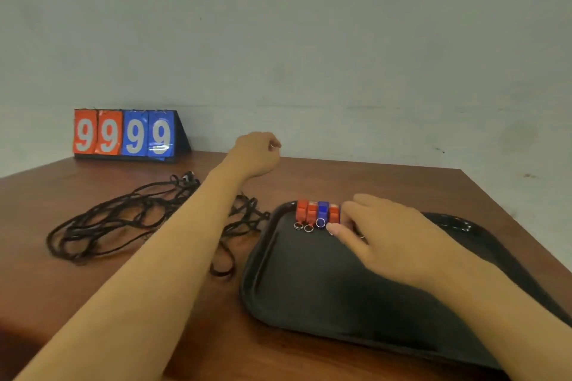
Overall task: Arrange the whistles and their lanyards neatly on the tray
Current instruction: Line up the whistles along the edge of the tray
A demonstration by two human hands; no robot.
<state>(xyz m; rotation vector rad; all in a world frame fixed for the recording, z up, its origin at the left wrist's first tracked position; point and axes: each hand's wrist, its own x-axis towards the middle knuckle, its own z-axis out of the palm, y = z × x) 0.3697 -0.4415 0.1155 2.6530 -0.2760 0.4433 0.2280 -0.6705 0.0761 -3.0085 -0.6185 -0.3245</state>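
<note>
A black tray (pixel 309 294) lies on the brown table at the right. Along its far rim stands a row of whistles with metal rings: two red ones (pixel 306 211), a blue one (pixel 322 211) and another red one (pixel 333 213). My right hand (pixel 383 229) rests at the row's right end, thumb and fingers pinching a whistle that they mostly hide. A tangle of black lanyards (pixel 123 219) lies on the table left of the tray, partly under my left forearm. My left hand (pixel 260 150) is stretched to the table's far edge, fingers curled, with a small metallic glint at them.
A flip scoreboard (pixel 127 133) showing red and blue 9s stands at the back left against the wall. Something black and glossy (pixel 458 223) sits at the tray's far right rim. The table's right edge runs close behind the tray.
</note>
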